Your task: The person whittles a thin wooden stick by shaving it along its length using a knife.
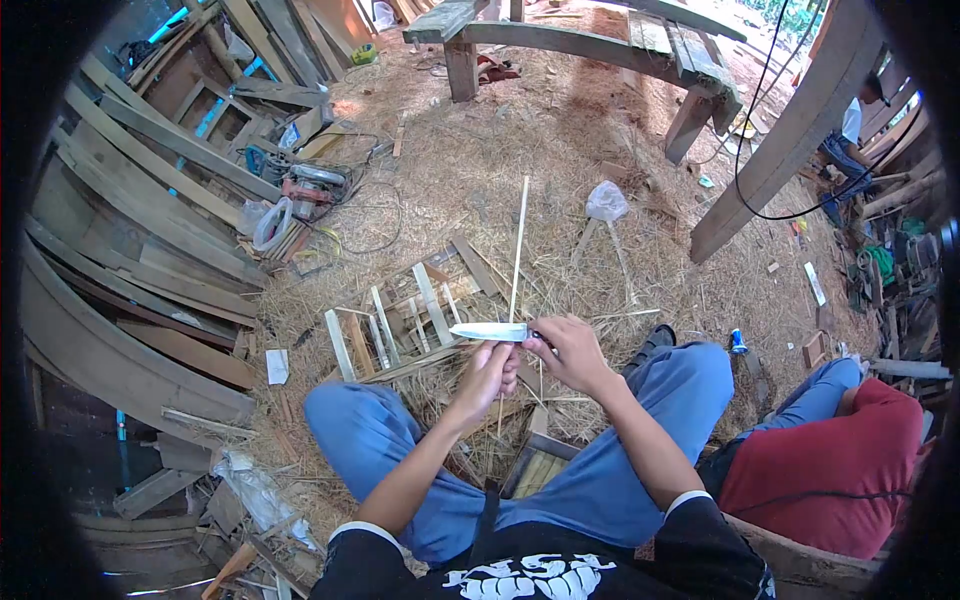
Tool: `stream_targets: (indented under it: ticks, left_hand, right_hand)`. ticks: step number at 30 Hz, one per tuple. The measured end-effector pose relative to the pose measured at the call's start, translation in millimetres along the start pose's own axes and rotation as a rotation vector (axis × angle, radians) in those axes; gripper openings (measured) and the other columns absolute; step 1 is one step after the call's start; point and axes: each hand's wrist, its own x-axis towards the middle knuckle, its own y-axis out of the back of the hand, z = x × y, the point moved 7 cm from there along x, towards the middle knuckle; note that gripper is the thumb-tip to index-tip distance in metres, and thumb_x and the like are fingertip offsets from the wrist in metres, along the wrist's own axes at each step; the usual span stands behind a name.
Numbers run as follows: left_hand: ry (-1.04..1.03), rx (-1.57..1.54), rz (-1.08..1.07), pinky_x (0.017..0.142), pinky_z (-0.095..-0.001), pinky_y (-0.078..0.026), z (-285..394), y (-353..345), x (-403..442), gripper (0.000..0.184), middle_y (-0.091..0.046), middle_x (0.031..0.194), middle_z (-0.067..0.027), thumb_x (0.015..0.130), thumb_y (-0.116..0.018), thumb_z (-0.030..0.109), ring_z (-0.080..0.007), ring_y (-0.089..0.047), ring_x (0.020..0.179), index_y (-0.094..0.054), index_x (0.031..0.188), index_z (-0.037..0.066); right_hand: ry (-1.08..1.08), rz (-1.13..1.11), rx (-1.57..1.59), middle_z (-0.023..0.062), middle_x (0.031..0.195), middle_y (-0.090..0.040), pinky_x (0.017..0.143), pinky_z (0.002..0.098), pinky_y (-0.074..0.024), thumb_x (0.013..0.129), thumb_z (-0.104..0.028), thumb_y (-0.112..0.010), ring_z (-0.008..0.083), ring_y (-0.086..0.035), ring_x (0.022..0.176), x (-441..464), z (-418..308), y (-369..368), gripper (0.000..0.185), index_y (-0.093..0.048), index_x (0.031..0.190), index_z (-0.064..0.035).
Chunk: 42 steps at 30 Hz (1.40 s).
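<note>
My right hand [568, 348] is closed round the dark handle of a knife [490, 331], whose broad pale blade points left. A long thin wooden strip [520, 240] stands out away from me, passing behind or under the blade. My left hand [486, 380] grips that strip just below the knife, with the fingers curled in. The strip's lower end shows beneath my left hand, between my knees. Where exactly the edge meets the wood is too small to tell. Several cut wood pieces [430, 305] lie on the ground in front of my left knee.
Wood shavings cover the ground. Power tools [312, 185] with cords lie at the left beside stacked boards [150, 230]. A wooden bench [560, 38] stands at the back, a post [790, 130] at the right. A person in red [825, 470] sits close on my right; another person [848, 150] is farther back.
</note>
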Motion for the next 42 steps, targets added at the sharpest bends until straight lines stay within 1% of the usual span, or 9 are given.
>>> stream_targets:
  ticks: [5,11,16,20,22,25,28,32,42]
  left_hand:
    - [0.03,0.075,-0.012,0.044,-0.0197,-0.025,8,-2,-7,0.024,-0.037,0.072,0.0055,0.105,-0.043,0.034,-0.0026,-0.029,0.051,-0.048,0.11,0.011]
    - [0.024,-0.015,-0.007,0.044,-0.0196,-0.022,-2,-3,-6,0.026,-0.036,0.069,0.0061,0.105,-0.044,0.036,-0.0024,-0.028,0.05,-0.048,0.111,0.011]
    - [-0.012,0.047,0.037,0.045,-0.0203,-0.025,5,0,-9,0.027,-0.037,0.071,0.0055,0.104,-0.046,0.037,-0.003,-0.031,0.052,-0.049,0.109,0.01]
    - [-0.04,0.124,0.114,0.046,-0.0208,-0.028,0,8,-8,0.026,-0.038,0.073,0.0053,0.104,-0.046,0.035,-0.0035,-0.033,0.053,-0.05,0.107,0.009]
    - [-0.023,0.075,0.057,0.047,-0.021,-0.028,-2,5,-7,0.026,-0.038,0.073,0.0055,0.104,-0.046,0.033,-0.0036,-0.033,0.054,-0.05,0.106,0.008]
    - [-0.009,0.044,0.0,0.047,-0.021,-0.028,-5,4,-7,0.023,-0.037,0.073,0.0058,0.105,-0.045,0.031,-0.0037,-0.033,0.054,-0.05,0.105,0.009]
    - [0.015,0.04,0.009,0.046,-0.0207,-0.028,-8,8,-7,0.02,-0.037,0.073,0.0057,0.105,-0.044,0.029,-0.0037,-0.033,0.054,-0.049,0.104,0.01]
    - [0.022,0.097,0.026,0.045,-0.0208,-0.026,-9,10,-12,0.016,-0.035,0.071,0.0058,0.105,-0.044,0.027,-0.0036,-0.032,0.052,-0.048,0.102,0.011]
    - [0.108,-0.096,-0.041,0.041,-0.0198,-0.017,-8,-9,-26,0.019,-0.032,0.072,0.0062,0.105,-0.042,0.032,-0.0023,-0.026,0.05,-0.044,0.098,0.014]
  right_hand:
    - [-0.067,-0.001,-0.038,0.0126,0.089,-0.066,0.071,0.0402,-0.0447,0.091,-0.027,-0.064,0.0305,-0.061,0.078,0,8,10,0.025,-0.064,0.102,-0.0048]
    - [-0.05,-0.007,-0.028,0.0131,0.084,-0.063,0.07,0.0407,-0.0443,0.093,-0.028,-0.061,0.0316,-0.06,0.077,-4,8,6,0.024,-0.063,0.103,-0.0055]
    - [-0.06,-0.046,0.02,0.0134,0.082,-0.062,0.07,0.0433,-0.0446,0.093,-0.028,-0.06,0.0339,-0.06,0.077,-5,4,-2,0.025,-0.062,0.103,-0.0053]
    - [-0.043,-0.089,0.029,0.0148,0.085,-0.063,0.072,0.0445,-0.0453,0.094,-0.027,-0.059,0.0347,-0.06,0.08,-3,-5,-3,0.025,-0.061,0.105,-0.0051]
    - [-0.001,-0.077,0.034,0.0154,0.087,-0.063,0.073,0.0446,-0.0457,0.094,-0.028,-0.058,0.035,-0.06,0.081,-4,-7,-8,0.025,-0.061,0.105,-0.005]
    - [-0.055,-0.147,0.083,0.0162,0.09,-0.065,0.076,0.0452,-0.0473,0.093,-0.028,-0.059,0.0357,-0.063,0.085,-5,-8,-12,0.026,-0.061,0.105,-0.0056]
    - [-0.034,-0.149,0.103,0.0161,0.092,-0.066,0.077,0.0453,-0.0474,0.093,-0.028,-0.059,0.0358,-0.063,0.086,-3,-13,-7,0.026,-0.061,0.105,-0.0057]
    - [0.041,-0.116,0.089,0.0145,0.089,-0.063,0.074,0.0431,-0.0447,0.093,-0.031,-0.058,0.0341,-0.06,0.083,-5,-12,-7,0.028,-0.061,0.104,-0.0052]
    - [0.102,-0.081,-0.002,0.0099,0.084,-0.059,0.071,0.0389,-0.0399,0.089,-0.034,-0.061,0.0287,-0.057,0.08,-2,-18,11,0.029,-0.061,0.098,-0.0062]
